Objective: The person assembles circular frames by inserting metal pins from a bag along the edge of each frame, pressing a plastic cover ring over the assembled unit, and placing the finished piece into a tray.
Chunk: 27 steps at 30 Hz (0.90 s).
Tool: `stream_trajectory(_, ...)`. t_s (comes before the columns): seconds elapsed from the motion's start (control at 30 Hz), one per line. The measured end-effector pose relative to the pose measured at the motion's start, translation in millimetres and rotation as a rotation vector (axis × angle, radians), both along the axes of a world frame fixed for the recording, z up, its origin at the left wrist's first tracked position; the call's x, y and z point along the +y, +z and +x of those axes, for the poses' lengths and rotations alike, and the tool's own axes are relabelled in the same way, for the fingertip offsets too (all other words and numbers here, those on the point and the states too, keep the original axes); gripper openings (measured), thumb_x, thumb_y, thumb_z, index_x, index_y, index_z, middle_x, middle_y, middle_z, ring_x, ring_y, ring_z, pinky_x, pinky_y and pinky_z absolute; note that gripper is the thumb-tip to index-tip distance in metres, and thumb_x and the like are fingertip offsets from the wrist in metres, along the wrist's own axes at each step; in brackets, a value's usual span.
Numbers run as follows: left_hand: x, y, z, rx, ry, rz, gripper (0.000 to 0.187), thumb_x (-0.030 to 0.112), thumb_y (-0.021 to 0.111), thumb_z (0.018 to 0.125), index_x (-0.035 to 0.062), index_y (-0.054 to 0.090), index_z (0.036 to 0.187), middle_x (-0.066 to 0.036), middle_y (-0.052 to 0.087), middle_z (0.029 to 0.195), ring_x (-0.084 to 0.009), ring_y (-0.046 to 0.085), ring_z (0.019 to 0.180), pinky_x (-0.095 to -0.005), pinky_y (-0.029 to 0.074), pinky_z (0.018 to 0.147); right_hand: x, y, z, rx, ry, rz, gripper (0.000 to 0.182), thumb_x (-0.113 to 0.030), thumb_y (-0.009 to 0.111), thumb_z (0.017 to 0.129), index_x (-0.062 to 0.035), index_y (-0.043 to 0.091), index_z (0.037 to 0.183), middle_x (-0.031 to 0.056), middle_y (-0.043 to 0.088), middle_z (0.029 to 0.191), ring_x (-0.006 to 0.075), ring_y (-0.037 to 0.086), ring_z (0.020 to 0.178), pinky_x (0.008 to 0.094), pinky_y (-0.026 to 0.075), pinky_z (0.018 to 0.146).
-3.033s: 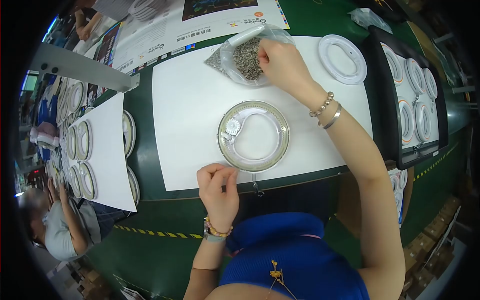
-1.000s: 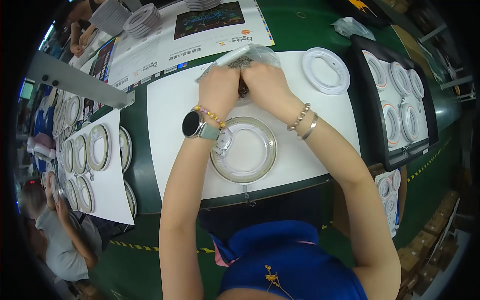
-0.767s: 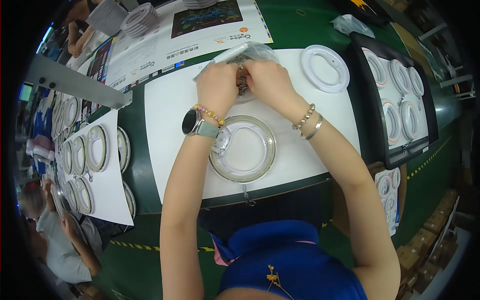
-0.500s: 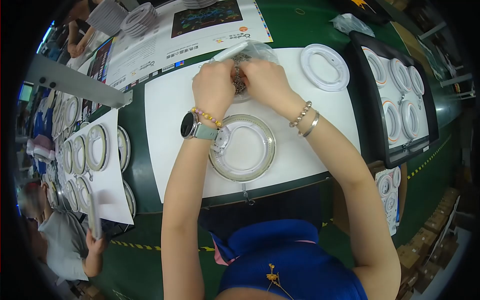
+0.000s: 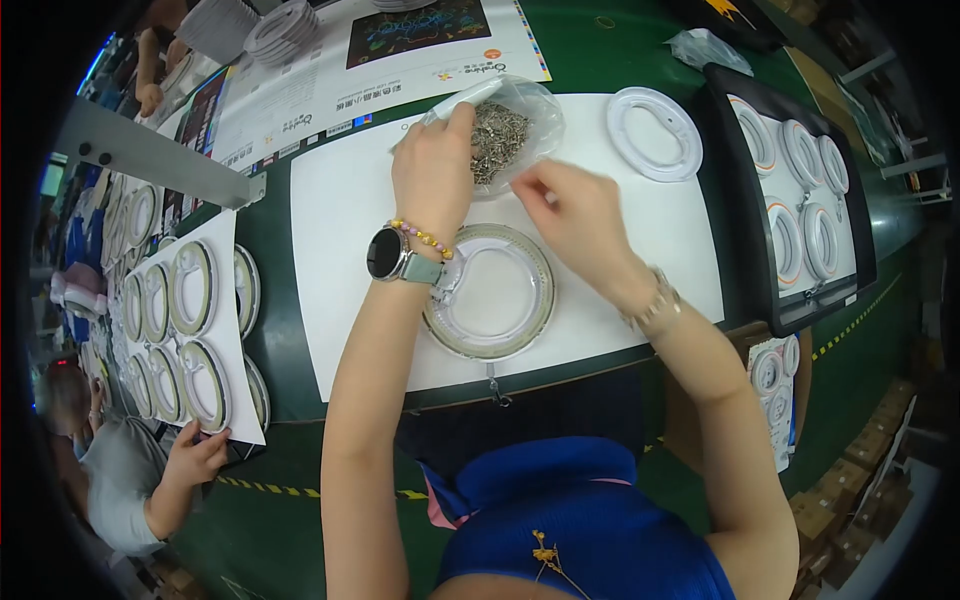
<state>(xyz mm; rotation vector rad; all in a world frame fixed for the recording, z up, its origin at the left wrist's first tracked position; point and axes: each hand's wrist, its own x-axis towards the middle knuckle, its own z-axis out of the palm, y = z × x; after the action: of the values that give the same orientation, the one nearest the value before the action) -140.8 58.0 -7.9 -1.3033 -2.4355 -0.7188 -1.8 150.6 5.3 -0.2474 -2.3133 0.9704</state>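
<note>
A clear plastic bag (image 5: 543,125) full of small metal screws (image 5: 500,140) lies on the white sheet in front of me. My left hand (image 5: 435,160) is closed at the bag's left edge, its fingertips partly hidden. A long white strip runs along the bag's top-left side. Just off the bag's lower right, my right hand (image 5: 580,215) has thumb and fingers pinched together; whatever they hold is too small to make out. Between my forearms a white ring-shaped housing (image 5: 541,300) with a clear rim rests flat on the sheet, slightly covered by my left wrist.
Another white ring (image 5: 620,130) lies at the sheet's upper right. A black tray (image 5: 745,240) with several rings stands to the right. At left, a co-worker's hand (image 5: 195,455) touches a board (image 5: 225,260) of several rings. Stacked white rings (image 5: 280,35) stand at the back.
My right hand has left the screws and moved right and down, out of the bag. My left hand stays at the bag. The co-worker's ring has gone down onto the board.
</note>
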Motion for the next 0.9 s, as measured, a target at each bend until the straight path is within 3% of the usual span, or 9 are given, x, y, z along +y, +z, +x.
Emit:
stream_trajectory(0.07, -2, -7, -5, 0.061, 0.002, 0.024, 0.028, -0.003, 0.058, 0.075, 0.0071, 0.054, 0.1, -0.012, 0.066, 0.076, -0.0323, 0.062, 0.072, -0.0406, 0.049, 0.06, -17, 7, 37, -0.121, -0.016, -0.194, 0.003, -0.003, 0.064, 0.079, -0.0032, 0.062, 0.082, 0.0084, 0.064, 0.073, 0.0208, 0.063, 0.064, 0.0302, 0.051, 0.056)
stream_trajectory(0.13, -3, 1, 0, -0.047, 0.049, 0.022, 0.03, -0.004, 0.057, 0.077, 0.0062, 0.052, 0.104, -0.014, 0.066, 0.079, -0.0333, 0.063, 0.074, -0.04, 0.05, 0.063, -31, 3, 68, -0.188, -0.022, -0.24, 0.004, -0.002, 0.065, 0.08, -0.0026, 0.062, 0.082, 0.0078, 0.063, 0.074, 0.017, 0.061, 0.061, 0.0279, 0.05, 0.055)
stream_trajectory(0.23, -10, 15, 11, -0.174, 0.074, 0.098, 0.033, -0.005, 0.056, 0.08, 0.0053, 0.049, 0.111, -0.016, 0.065, 0.081, -0.0313, 0.065, 0.075, -0.0372, 0.051, 0.065, -41, -5, 96, -0.251, -0.003, -0.295, 0.006, -0.001, 0.066, 0.078, -0.002, 0.063, 0.083, 0.0078, 0.061, 0.079, 0.0176, 0.061, 0.063, 0.0282, 0.049, 0.055)
stream_trajectory(0.37, -36, 33, 33, -0.393, 0.069, 0.282, 0.033, -0.004, 0.058, 0.084, 0.0036, 0.047, 0.115, -0.012, 0.065, 0.08, -0.0219, 0.065, 0.073, -0.0309, 0.051, 0.065, -53, -22, 107, -0.223, -0.02, -0.21, 0.008, 0.002, 0.067, 0.076, -0.0018, 0.063, 0.083, 0.0081, 0.059, 0.083, 0.0213, 0.061, 0.067, 0.0292, 0.049, 0.056)
stream_trajectory(0.47, -63, 31, 50, -0.488, 0.122, 0.463, 0.037, -0.005, 0.059, 0.082, 0.0027, 0.046, 0.116, -0.012, 0.066, 0.08, -0.0251, 0.065, 0.07, -0.0336, 0.051, 0.067, -55, -27, 107, -0.177, -0.022, -0.14, 0.008, 0.005, 0.067, 0.077, 0.001, 0.063, 0.083, 0.0069, 0.059, 0.083, 0.0126, 0.056, 0.061, 0.0224, 0.047, 0.053)
stream_trajectory(0.57, -94, 23, 73, -0.614, 0.186, 0.615, 0.039, -0.004, 0.063, 0.081, 0.002, 0.046, 0.115, -0.008, 0.066, 0.08, -0.0185, 0.065, 0.074, -0.0318, 0.05, 0.07, -57, -25, 108, -0.208, -0.029, -0.076, 0.01, 0.002, 0.066, 0.074, -0.003, 0.062, 0.081, 0.0071, 0.059, 0.082, 0.0228, 0.06, 0.068, 0.0317, 0.05, 0.057)
stream_trajectory(0.77, -142, 10, 127, -0.557, 0.304, 0.425, 0.032, -0.001, 0.066, 0.08, -0.0007, 0.05, 0.108, -0.008, 0.066, 0.086, -0.021, 0.065, 0.084, -0.0316, 0.049, 0.075, -60, -20, 105, -0.191, -0.02, 0.139, 0.015, 0.003, 0.067, 0.068, -0.0052, 0.061, 0.079, 0.006, 0.057, 0.078, 0.0224, 0.058, 0.069, 0.032, 0.048, 0.054)
stream_trajectory(0.9, -151, -4, 154, -0.555, 0.329, 0.325, 0.034, -0.004, 0.063, 0.083, -0.0016, 0.043, 0.111, -0.009, 0.067, 0.084, -0.0135, 0.061, 0.079, -0.0263, 0.046, 0.081, -60, -19, 105, -0.187, -0.027, 0.206, 0.015, 0.002, 0.068, 0.066, -0.0051, 0.061, 0.078, 0.006, 0.056, 0.077, 0.0224, 0.057, 0.068, 0.0319, 0.047, 0.053)
